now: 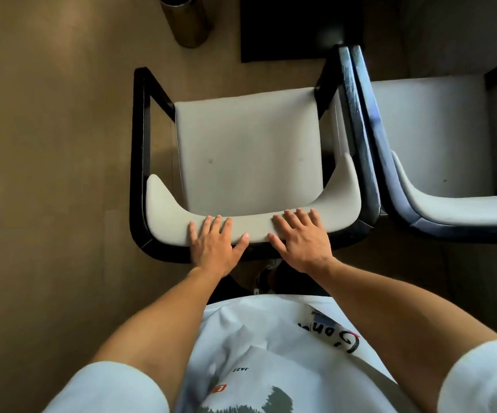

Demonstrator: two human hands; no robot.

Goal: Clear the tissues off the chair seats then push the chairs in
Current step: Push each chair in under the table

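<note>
A chair with a black frame and a pale grey seat (pixel 247 144) stands right below me, its curved backrest (pixel 169 213) nearest to me. My left hand (pixel 216 242) lies flat on the top of the backrest, fingers straight. My right hand (pixel 301 236) lies flat beside it on the same backrest, fingers spread. No tissue shows on this seat. A second chair of the same kind (pixel 426 138) stands close against its right side, its seat also bare where visible.
A dark table top (pixel 295 28) lies ahead of the chairs, its edge near the front of the seat. A round metal table leg or post (pixel 186 19) stands at the upper left. Brown floor (pixel 47 174) spreads to the left.
</note>
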